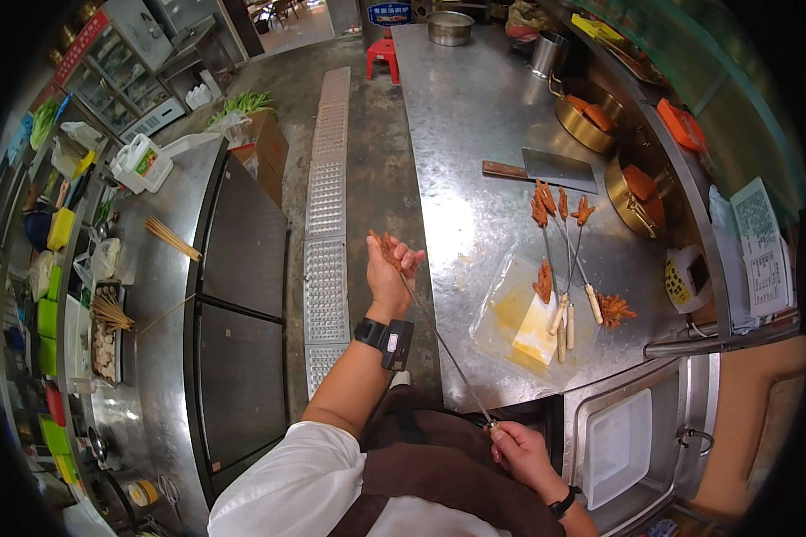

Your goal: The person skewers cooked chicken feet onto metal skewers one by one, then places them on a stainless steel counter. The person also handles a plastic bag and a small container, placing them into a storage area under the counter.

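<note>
My left hand is closed around a reddish-brown chicken foot at the tip of a long metal skewer. My right hand grips the skewer's handle end near my apron, hiding most of the handle. On the steel table to the right lie several wooden-handled skewers with chicken feet on their far ends. One more chicken foot lies beside their shafts. A small heap of chicken feet sits right of the handles. Under the handles are a clear plastic bag and a stained pale sheet.
A cleaver lies beyond the skewers, near two brass pots holding reddish-brown blocks. A sink with a white tub is at right. On the left counter, bamboo sticks lie near a tray of food.
</note>
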`<action>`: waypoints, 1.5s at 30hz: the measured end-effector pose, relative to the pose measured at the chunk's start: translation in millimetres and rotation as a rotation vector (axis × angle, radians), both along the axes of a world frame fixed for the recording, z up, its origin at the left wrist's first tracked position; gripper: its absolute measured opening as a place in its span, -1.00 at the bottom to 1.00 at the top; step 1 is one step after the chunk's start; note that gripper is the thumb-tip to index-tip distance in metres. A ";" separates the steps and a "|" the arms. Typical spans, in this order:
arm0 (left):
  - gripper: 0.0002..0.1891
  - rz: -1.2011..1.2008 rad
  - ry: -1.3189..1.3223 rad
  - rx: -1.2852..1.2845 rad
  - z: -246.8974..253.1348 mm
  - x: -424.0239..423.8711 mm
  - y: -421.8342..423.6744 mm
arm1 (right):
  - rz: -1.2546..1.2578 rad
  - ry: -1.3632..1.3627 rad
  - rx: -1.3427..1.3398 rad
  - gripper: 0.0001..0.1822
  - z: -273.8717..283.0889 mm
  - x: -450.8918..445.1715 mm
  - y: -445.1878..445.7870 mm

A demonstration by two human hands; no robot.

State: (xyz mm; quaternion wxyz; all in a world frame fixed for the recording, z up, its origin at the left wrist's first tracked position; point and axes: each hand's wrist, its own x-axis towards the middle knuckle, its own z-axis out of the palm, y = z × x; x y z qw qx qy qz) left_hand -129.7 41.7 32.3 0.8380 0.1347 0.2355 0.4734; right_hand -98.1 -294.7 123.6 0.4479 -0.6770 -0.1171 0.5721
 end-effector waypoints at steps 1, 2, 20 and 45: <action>-0.56 0.001 0.003 -0.001 0.7 -0.5 -0.7 | -0.008 0.063 -0.006 -0.76 2.5 2.7 0.2; -0.56 -0.001 0.000 0.001 0.1 -0.7 -0.6 | -0.016 0.127 -0.011 -0.76 4.4 5.8 0.4; -0.63 -0.059 0.108 0.066 1.8 -4.5 3.9 | 0.103 -0.414 0.040 -0.74 -4.1 6.0 -6.8; -0.56 0.055 0.247 0.189 -8.4 1.2 0.8 | 0.140 -0.518 -0.014 -0.73 13.7 0.3 -3.2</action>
